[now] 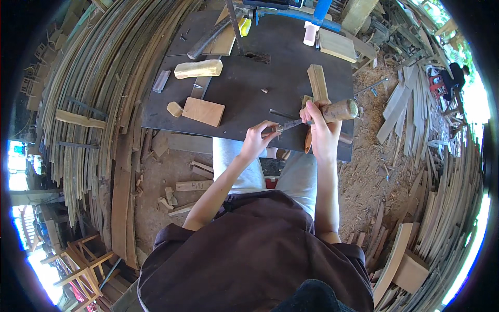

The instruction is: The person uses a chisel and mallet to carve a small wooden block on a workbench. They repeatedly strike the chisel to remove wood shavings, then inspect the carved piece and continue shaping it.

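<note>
My right hand [323, 130] is closed around a chisel [339, 111] with a thick, round wooden handle, its dark blade pointing left. At the blade's far end, the fingers of my left hand [257, 138] are pinched together on the metal. Whether a small piece also sits between them is too small to tell. Beneath the right hand, a second dark rod-like tool [280, 113] lies across the table's front part, partly hidden. A narrow orange piece [308, 140] shows beside the right wrist. Just beyond this hand lies a wooden block [317, 83].
On the dark tabletop [249, 99], several wood blocks lie left, including a flat rectangular one [204, 111] and a pale long one [198, 68]. A hammer-like tool [209, 42] and a blue clamp bar [291, 14] are at the back. Stacked planks [99, 78] flank the left side.
</note>
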Motion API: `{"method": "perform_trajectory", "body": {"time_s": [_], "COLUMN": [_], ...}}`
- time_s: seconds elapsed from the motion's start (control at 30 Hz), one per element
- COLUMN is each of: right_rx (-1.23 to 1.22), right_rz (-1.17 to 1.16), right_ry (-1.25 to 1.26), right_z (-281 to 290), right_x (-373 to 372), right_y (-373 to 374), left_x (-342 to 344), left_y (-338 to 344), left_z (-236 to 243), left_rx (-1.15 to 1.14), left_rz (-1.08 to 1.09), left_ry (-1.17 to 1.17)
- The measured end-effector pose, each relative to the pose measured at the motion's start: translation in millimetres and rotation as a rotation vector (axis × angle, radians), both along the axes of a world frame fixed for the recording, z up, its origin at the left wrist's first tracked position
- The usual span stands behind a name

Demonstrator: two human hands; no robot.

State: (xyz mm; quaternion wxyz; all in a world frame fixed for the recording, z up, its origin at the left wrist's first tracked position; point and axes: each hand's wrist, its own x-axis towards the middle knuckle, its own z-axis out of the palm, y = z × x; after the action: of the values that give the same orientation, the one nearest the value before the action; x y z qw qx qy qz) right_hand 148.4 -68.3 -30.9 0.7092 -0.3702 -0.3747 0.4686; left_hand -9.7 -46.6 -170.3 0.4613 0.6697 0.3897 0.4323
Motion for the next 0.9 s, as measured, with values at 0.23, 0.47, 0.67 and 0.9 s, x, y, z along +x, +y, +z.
{"method": "perform_trajectory", "body": {"time_s": [0.23,0.47,0.67,0.9], "right_rx": [0.004,0.026,0.026,0.015], "right_rz": [0.027,0.012,0.015,-0.013], "right_ry": [0.033,0.043,0.007,-0.106], "right_z": [-3,-9,-9,-4], "right_x": [-5,-6,-8,-15], "right_y": [3,4,5,9], "left_x": [0,0,0,-1], "left_y": [-1,0,1,1], "left_z": [1,1,-2,1], "left_rx": [0.028,0.048,0.069,0.077], "left_rz": [0.0,0.009,0.012,0.001], "left_ry": [0.001,0.011,0.013,0.027]}}
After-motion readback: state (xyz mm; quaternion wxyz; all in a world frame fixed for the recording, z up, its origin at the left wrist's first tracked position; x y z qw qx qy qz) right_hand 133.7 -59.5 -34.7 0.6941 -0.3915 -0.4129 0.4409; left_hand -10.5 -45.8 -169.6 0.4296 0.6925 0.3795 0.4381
